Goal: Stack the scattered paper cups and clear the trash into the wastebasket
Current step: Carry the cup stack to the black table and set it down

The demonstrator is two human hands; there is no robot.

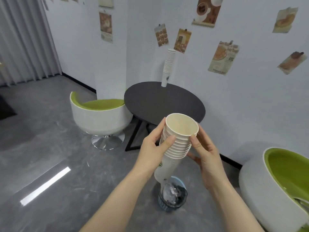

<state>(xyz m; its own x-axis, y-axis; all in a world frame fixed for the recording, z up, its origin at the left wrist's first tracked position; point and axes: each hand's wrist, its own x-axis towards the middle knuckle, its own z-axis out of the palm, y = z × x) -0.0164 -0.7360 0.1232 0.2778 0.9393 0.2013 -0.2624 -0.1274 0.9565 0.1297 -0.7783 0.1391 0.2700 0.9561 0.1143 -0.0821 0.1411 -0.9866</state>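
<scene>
I hold a stack of several white paper cups in front of me, mouth tilted up toward the camera. My left hand grips its left side and my right hand holds the right side near the rims. Directly below the stack, on the floor, stands a small blue wastebasket lined with a dark bag that holds crumpled clear trash. A second, taller stack of white paper cups stands upright at the far edge of the round black table, against the wall.
A white tub chair with a green seat sits left of the table on a chrome base. Another such chair is at the right edge. Grey floor lies open to the left. Posters hang on the white walls.
</scene>
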